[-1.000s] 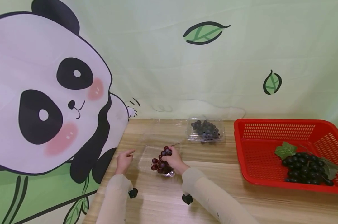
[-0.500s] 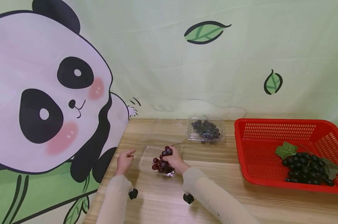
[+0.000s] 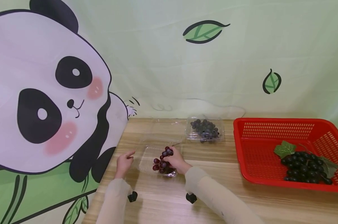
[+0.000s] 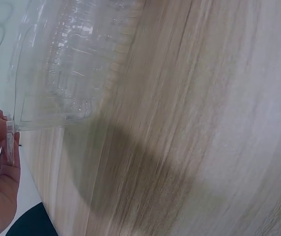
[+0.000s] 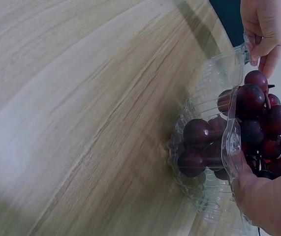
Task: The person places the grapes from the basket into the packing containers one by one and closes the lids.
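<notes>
A clear plastic clamshell box (image 3: 147, 157) lies on the table with its lid (image 3: 169, 127) folded back toward the wall. My left hand (image 3: 125, 163) is at the box's left side; in the left wrist view, its thumb and fingers pinch the edge of the clear plastic (image 4: 56, 93). My right hand (image 3: 175, 160) grips a bunch of dark red grapes (image 3: 159, 165) at the right part of the box. In the right wrist view, some grapes (image 5: 194, 147) sit behind the clear wall and others (image 5: 251, 101) rise above the rim. The right fingertips are partly hidden among the grapes.
Behind, to the right, stands a second clear box (image 3: 189, 135) holding dark grapes (image 3: 205, 128). A red slotted basket (image 3: 258, 161) farther right contains black grapes (image 3: 303, 166) and green leaves (image 3: 285, 149). A printed cloth (image 3: 157, 62) hangs along the table's back edge.
My right hand and the red grapes have shifted very slightly to the right. The left hand keeps its place at the box, and the lid still lies folded back.
</notes>
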`<state>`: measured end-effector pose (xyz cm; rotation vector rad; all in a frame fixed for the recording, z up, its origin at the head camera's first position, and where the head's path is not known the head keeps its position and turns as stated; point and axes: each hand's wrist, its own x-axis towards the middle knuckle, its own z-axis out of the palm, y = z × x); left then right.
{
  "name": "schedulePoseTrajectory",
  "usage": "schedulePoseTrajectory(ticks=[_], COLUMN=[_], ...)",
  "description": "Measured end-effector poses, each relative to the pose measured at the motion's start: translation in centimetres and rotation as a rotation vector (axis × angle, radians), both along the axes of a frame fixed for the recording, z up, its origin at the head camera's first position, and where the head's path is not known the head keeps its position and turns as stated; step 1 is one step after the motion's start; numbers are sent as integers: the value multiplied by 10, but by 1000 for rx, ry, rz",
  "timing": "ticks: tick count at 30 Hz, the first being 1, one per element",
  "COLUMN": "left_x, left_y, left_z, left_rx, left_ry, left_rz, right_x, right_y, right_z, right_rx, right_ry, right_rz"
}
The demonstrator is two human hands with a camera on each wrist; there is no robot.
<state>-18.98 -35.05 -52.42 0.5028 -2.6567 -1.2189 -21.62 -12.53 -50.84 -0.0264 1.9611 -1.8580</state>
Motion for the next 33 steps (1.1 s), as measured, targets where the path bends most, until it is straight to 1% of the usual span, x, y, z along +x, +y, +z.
schedulePoseTrajectory(ticks=[2, 3, 4, 6, 10, 19, 26, 33], left_x=[1, 2, 3, 5, 9, 12, 13, 14], left_y=[1, 1, 2, 3, 6, 10, 10, 11], left_z=[0, 0, 1, 2, 5, 4, 2, 1], left_rx=[6, 4, 6, 13, 25, 66, 41, 59], left_ry=[-8, -10, -20, -32, -51, -72, -66, -80], left_rz=[-6, -8, -8, -10, -8, 26, 37, 38], right_x=[8, 10, 10, 10, 3, 3, 4, 5], right_y=[5, 7, 8, 9, 8, 12, 13, 14], right_z=[15, 20, 20, 18, 2, 2, 2, 2], right_rx=[-4, -3, -5, -15, -14, 11, 24, 64], right_ry=[-10, -8, -13, -18, -24, -24, -25, 0], right_rz=[13, 18, 20, 25, 31, 51, 57, 68])
